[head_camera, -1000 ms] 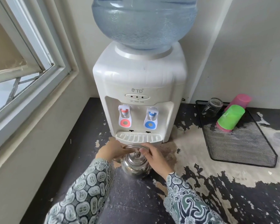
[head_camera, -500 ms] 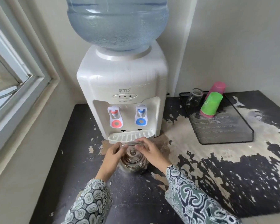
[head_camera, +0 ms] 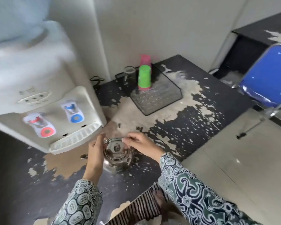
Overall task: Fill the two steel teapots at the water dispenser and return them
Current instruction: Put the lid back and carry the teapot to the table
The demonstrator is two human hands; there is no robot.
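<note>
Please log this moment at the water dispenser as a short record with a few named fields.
setting: worn black countertop beside a white water dispenser
teapot: steel teapot standing on the countertop in front of the drip tray
right hand: right hand pinches the bail handle
left hand: left hand flat against the teapot's side
nearby: green cup upturned in a mesh tray

Water dispenser (head_camera: 39, 88) is motion-blurred; bottle cut off by top and left edges, panel lettering unreadable. Left hand (head_camera: 96, 151) hides the steel teapot (head_camera: 117, 155) left side & most of its spout. Blue chair (head_camera: 266, 78) cut off at right edge. Clear cup (head_camera: 128, 74) too blurred to make out. Striped fabric (head_camera: 146, 208) at bottom edge, unidentifiable.
</note>
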